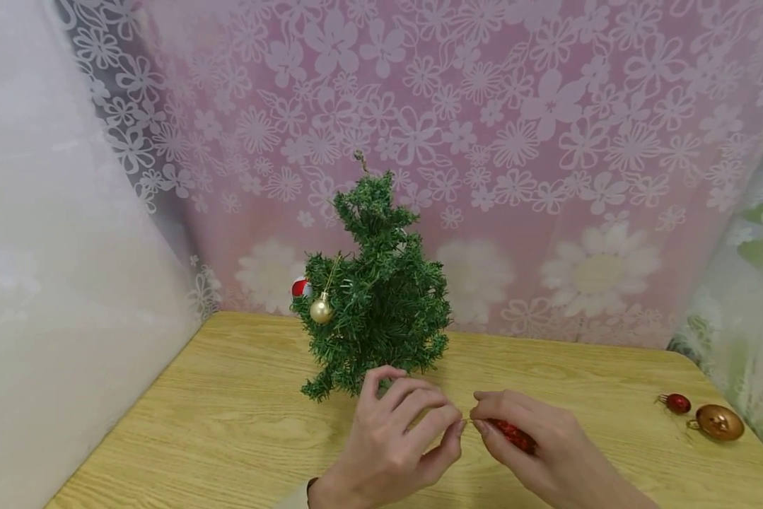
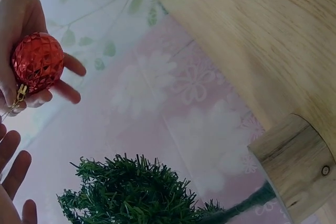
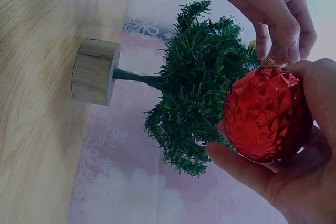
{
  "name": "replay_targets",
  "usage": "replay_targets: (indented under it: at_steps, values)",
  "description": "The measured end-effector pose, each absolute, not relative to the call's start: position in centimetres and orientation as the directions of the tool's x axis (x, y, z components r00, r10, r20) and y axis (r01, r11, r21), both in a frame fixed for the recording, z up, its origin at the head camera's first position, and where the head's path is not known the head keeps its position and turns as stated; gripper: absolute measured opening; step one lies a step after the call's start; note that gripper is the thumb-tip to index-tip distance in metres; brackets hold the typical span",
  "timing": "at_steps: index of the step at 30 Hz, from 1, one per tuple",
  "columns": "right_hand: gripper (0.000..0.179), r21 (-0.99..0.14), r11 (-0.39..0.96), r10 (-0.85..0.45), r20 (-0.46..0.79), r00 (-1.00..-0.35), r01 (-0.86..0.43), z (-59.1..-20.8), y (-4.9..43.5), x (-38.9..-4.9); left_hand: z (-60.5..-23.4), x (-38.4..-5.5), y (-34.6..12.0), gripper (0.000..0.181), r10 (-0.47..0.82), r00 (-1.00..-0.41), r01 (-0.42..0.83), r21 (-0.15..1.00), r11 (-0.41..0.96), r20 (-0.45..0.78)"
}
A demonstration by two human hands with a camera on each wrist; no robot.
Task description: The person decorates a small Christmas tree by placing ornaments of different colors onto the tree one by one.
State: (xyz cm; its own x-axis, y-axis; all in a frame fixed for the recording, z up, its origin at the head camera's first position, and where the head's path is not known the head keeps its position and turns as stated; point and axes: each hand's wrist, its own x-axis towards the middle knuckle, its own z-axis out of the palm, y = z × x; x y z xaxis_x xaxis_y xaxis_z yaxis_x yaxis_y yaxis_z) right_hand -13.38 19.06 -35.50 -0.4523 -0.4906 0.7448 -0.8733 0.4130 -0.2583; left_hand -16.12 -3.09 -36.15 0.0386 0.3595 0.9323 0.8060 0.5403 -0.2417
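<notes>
Clearly, the right wrist view gives me my best look at the red ball (image 3: 265,116): glossy, almost mirror-like, its surface cut into pointed facets that catch light along their ridges and sink to deep maroon in between. I see the facets narrow and crowd together toward the end away from the cap, where the red turns brighter. From the left wrist I make out the gold cap (image 2: 22,92), shiny and crimped, with a fine gold cord (image 1: 468,420) running from it.

I find the ball in the right hand (image 1: 543,438), in front of the tree (image 1: 387,311) and off to its right. That hand grasps it, thumb against one side and fingers round the other; the head view leaves me just a dark, glinting red strip. The left hand (image 1: 397,428) pinches the cord between thumb and forefinger, its other fingers bent and loosely fanned. I see the cord bridge the narrow gap between the hands.

Behind them I have the bushy green tree on its round wooden base (image 3: 94,72), a satiny gold ball (image 1: 321,309) hanging on its left side beside a red-and-white ornament (image 1: 301,287). At the right of the wood-grain table (image 1: 184,396), I see a small red ball (image 1: 677,404) lying near a larger copper ball (image 1: 720,423).
</notes>
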Motion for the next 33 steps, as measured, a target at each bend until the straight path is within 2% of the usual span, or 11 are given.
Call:
replay_targets:
  at_steps: [2, 4, 7, 9, 16, 27, 33]
  values:
    - [0.019, -0.258, 0.433, -0.480, 0.745, -0.463, -0.864, -35.4, 19.1, -13.4, -36.1, -16.2, -3.1, 0.015, 0.352, 0.049, 0.808, -0.244, 0.536, 0.935]
    - [0.015, -0.250, 0.453, -0.467, 0.752, -0.466, -0.856, -35.4, 19.1, -13.5, -36.0, -16.4, -3.2, 0.015, 0.350, 0.051, 0.806, -0.246, 0.539, 0.935]
    - [0.014, -0.224, 0.438, -0.444, 0.788, -0.426, -0.871, -35.3, 18.8, -13.9, -35.7, -16.5, -3.5, 0.014, 0.354, 0.053, 0.799, -0.253, 0.546, 0.934]
    - [0.019, -0.222, 0.428, -0.432, 0.801, -0.414, -0.876, -35.1, 18.6, -14.0, -35.5, -16.6, -3.7, 0.014, 0.356, 0.041, 0.797, -0.245, 0.551, 0.934]
    - [0.019, -0.190, 0.418, -0.425, 0.824, -0.376, -0.888, -33.6, 17.6, -14.7, -34.2, -16.7, -4.8, 0.016, 0.365, -0.002, 0.780, -0.227, 0.584, 0.931]
    - [0.023, -0.181, 0.414, -0.424, 0.829, -0.365, -0.892, -31.1, 15.8, -16.1, -32.1, -16.7, -6.0, 0.022, 0.311, -0.084, 0.743, -0.148, 0.652, 0.947]
    - [0.028, -0.173, 0.413, -0.389, 0.854, -0.345, -0.894, -29.9, 14.8, -16.8, -30.7, -16.9, -6.2, 0.021, 0.264, -0.084, 0.752, -0.112, 0.649, 0.961]
